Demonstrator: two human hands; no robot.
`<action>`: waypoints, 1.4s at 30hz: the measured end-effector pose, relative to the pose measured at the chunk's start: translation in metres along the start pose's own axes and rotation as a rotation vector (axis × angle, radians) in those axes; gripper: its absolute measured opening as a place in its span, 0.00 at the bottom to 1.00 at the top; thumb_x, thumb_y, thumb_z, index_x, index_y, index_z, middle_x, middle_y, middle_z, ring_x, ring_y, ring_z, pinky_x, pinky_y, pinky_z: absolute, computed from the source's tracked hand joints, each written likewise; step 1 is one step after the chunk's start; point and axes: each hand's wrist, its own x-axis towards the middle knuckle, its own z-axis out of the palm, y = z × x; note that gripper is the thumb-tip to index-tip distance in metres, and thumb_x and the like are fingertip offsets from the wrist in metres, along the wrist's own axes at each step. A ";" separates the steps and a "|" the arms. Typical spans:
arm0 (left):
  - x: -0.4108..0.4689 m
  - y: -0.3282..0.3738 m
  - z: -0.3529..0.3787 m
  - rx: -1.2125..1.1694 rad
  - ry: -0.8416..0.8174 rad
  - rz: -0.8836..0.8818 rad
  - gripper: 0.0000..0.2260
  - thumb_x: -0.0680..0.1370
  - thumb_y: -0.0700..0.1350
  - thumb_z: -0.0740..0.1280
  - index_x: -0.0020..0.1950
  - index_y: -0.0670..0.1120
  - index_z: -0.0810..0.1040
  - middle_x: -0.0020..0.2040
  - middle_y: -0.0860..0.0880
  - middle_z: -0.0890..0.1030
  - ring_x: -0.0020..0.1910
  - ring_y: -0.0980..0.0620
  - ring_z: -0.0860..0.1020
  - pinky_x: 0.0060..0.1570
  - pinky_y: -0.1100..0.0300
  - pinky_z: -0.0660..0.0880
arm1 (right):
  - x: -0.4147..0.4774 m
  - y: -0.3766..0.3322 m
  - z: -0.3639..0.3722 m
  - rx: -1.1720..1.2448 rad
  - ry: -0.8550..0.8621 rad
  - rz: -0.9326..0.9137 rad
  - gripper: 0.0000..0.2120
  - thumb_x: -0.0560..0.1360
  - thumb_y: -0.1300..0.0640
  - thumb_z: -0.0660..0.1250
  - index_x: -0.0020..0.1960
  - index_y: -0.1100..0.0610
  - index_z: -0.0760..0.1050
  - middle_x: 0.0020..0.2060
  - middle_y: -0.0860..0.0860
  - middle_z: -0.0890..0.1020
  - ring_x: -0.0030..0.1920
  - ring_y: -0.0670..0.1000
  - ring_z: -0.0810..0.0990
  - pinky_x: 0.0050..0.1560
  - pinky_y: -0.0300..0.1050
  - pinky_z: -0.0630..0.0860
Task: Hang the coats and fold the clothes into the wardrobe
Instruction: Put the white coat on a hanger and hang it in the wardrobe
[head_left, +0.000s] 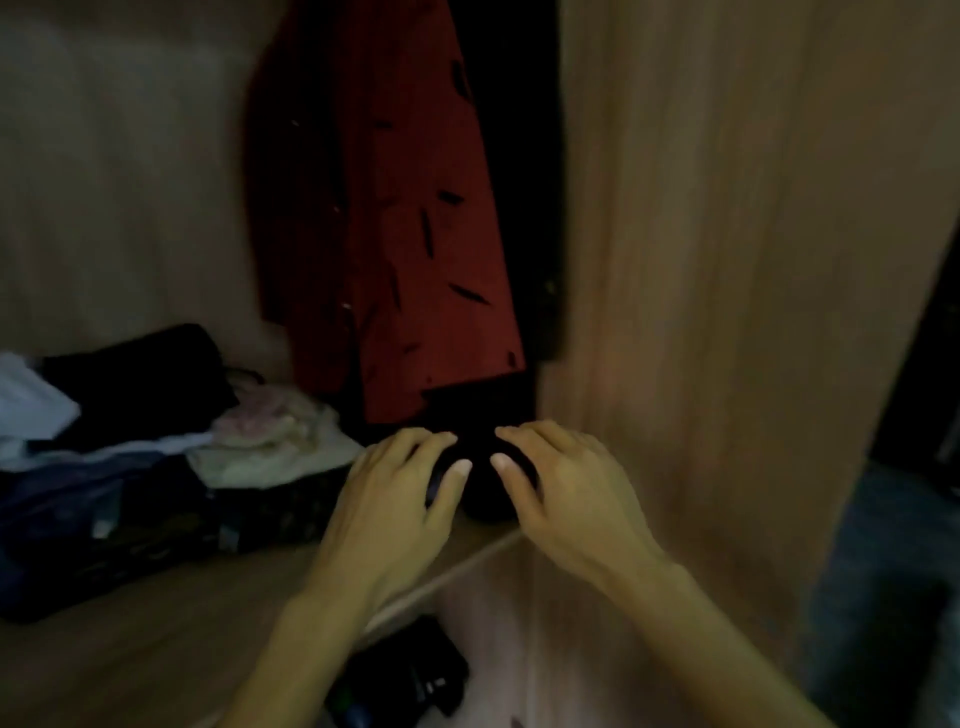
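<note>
A dark folded garment (483, 483) lies on the wooden wardrobe shelf (171, 613), under a hanging red coat (415, 234) with black marks. My left hand (395, 499) lies over the garment's left side, fingers curved onto it. My right hand (561, 488) lies over its right side in the same way. Both thumbs point inward toward each other. The picture is dim and blurred, so I cannot make out whether the fingers grip the cloth or only press on it.
A pile of folded clothes (130, 467), dark, white and cream, fills the shelf's left part. The wardrobe's side panel (727, 260) stands close on the right. A dark object (405, 675) lies in the compartment below the shelf.
</note>
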 end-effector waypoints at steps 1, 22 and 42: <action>-0.009 0.017 0.010 -0.020 -0.024 0.015 0.27 0.78 0.63 0.47 0.66 0.50 0.73 0.62 0.53 0.75 0.59 0.52 0.74 0.61 0.53 0.69 | -0.022 0.009 -0.010 -0.020 -0.010 0.040 0.19 0.78 0.45 0.55 0.61 0.53 0.77 0.52 0.47 0.81 0.48 0.47 0.79 0.50 0.37 0.68; -0.245 0.562 0.227 -0.513 -0.648 0.497 0.32 0.74 0.66 0.44 0.69 0.51 0.70 0.68 0.52 0.72 0.67 0.53 0.69 0.69 0.55 0.63 | -0.551 0.190 -0.364 -0.442 0.079 0.922 0.20 0.79 0.44 0.55 0.59 0.54 0.78 0.53 0.49 0.81 0.51 0.50 0.80 0.51 0.45 0.75; -0.315 0.841 0.367 -0.710 -0.913 0.750 0.29 0.77 0.64 0.48 0.68 0.49 0.71 0.65 0.51 0.74 0.64 0.52 0.71 0.66 0.55 0.65 | -0.743 0.306 -0.513 -0.586 0.092 1.352 0.24 0.78 0.40 0.51 0.60 0.53 0.77 0.53 0.48 0.81 0.51 0.49 0.80 0.50 0.39 0.72</action>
